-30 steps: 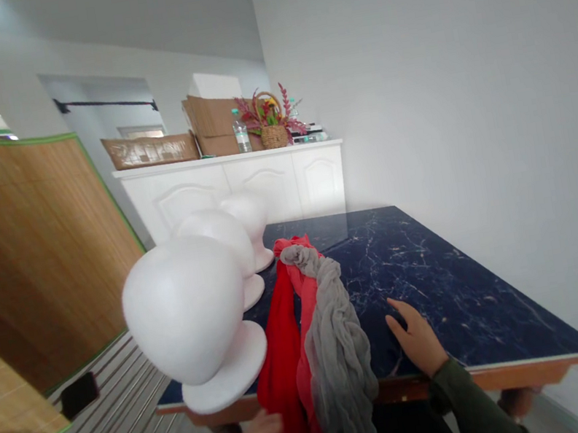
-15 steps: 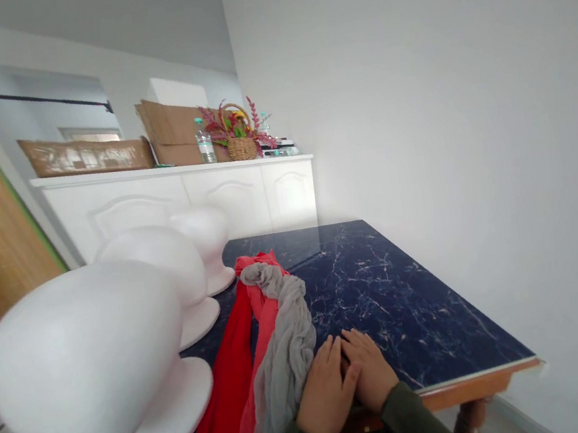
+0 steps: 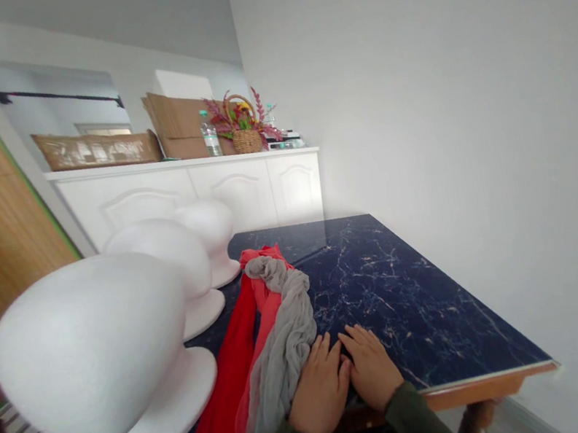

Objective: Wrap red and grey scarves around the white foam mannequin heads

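The left hand (image 3: pixel 321 388) and right hand (image 3: pixel 374 374) were laid flat, empty and side by side on the marbled worktop (image 3: pixel 424 297), the left against the grey scarf (image 3: pixel 285 324) lying beside the red scarf (image 3: pixel 224 393). Half a second earlier, the left fingers had overlapped the right; the scarves were left unmoved.

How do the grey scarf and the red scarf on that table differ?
The grey scarf is pale and crinkly; the red scarf is bright and looks smoother. The grey scarf lies against the left hand; the red scarf lies farther left, beside the white foam head. Both hang over the near edge of the table.
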Demonstrator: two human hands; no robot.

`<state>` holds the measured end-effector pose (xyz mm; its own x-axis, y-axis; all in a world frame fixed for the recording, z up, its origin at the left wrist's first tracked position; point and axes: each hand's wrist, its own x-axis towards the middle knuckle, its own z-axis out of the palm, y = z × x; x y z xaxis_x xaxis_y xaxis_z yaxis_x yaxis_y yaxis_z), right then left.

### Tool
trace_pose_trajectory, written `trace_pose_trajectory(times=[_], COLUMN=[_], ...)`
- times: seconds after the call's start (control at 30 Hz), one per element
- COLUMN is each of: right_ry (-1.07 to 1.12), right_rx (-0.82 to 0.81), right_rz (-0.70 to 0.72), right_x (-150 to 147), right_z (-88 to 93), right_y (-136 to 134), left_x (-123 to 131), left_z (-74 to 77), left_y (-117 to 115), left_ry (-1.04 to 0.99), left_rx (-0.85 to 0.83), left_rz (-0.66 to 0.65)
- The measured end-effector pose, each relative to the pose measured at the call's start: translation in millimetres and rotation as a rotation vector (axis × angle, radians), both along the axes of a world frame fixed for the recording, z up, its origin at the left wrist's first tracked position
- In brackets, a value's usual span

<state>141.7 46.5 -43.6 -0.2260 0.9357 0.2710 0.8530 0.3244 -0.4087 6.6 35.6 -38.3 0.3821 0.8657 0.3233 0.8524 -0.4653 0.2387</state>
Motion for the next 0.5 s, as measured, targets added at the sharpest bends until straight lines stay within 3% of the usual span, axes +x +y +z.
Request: trace_pose_trajectory(times=[0.5], right_ry=[-0.017], right_rx=[0.033], right_rz=[0.021], right_x=[2.0], right_z=[-8.9], right_y=[-0.6], left_x=[-0.2], left_z=[5.4], left_y=[-4.4], left_ry=[-0.031], left_rx=[-0.06], left_rz=[-0.005])
